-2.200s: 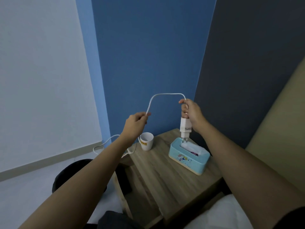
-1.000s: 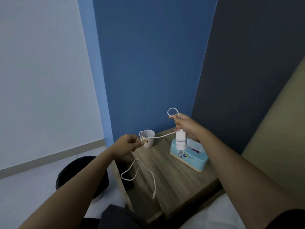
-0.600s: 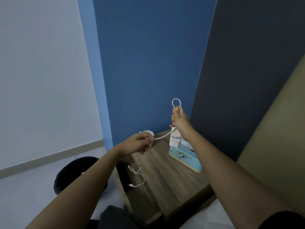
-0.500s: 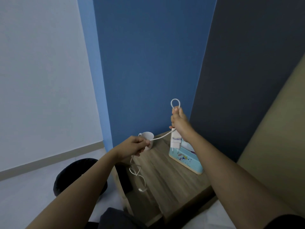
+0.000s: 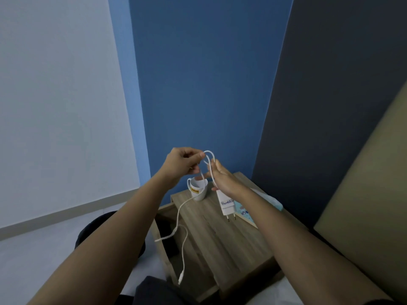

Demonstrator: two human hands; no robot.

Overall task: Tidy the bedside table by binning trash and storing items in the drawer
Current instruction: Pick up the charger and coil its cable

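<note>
Above the wooden bedside table point(image 5: 222, 236), my right hand point(image 5: 222, 179) grips a white charger plug point(image 5: 228, 204) and loops of its white cable point(image 5: 182, 219). The plug hangs below the hand with its two pins pointing down. My left hand point(image 5: 181, 162) pinches the cable's top loop close beside my right hand. The cable's loose end dangles in front of the table down to about the drawer. The drawer point(image 5: 167, 230) on the table's left side stands pulled open.
A white mug point(image 5: 198, 190) with a yellow label stands at the table's back left corner. A light blue tissue box point(image 5: 248, 211) lies behind my right forearm. A black bin point(image 5: 97, 227) sits on the floor to the left. A beige headboard rises at right.
My left hand rose from beside the mug up to my right hand, bringing the cable with it. The loop on my right hand grew and the dangling end shortened.
</note>
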